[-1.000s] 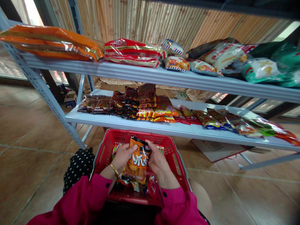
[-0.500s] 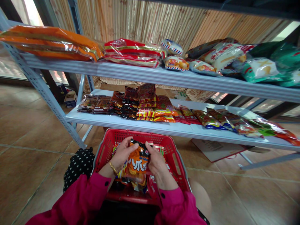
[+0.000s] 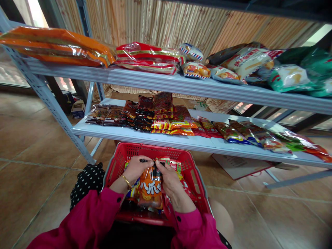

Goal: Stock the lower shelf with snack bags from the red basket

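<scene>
Left hand (image 3: 137, 169) and right hand (image 3: 171, 179) close together, both holding black top of orange snack bag (image 3: 150, 188). Fingers (image 3: 142, 162) pinched in, only bag between them. Bag over red basket (image 3: 135, 149), bright packets (image 3: 175, 166) inside. Low shelf (image 3: 114, 132) just behind, snack packs (image 3: 162, 119) on it.

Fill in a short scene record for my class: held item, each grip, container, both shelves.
Held item: orange-and-black snack bag
Left grip: on the bag's top edge
Right grip: on the same top edge
Container: red basket, other packets inside
Lower shelf: small snack packets in a row
Upper shelf: orange bags at left, green bags at right
</scene>
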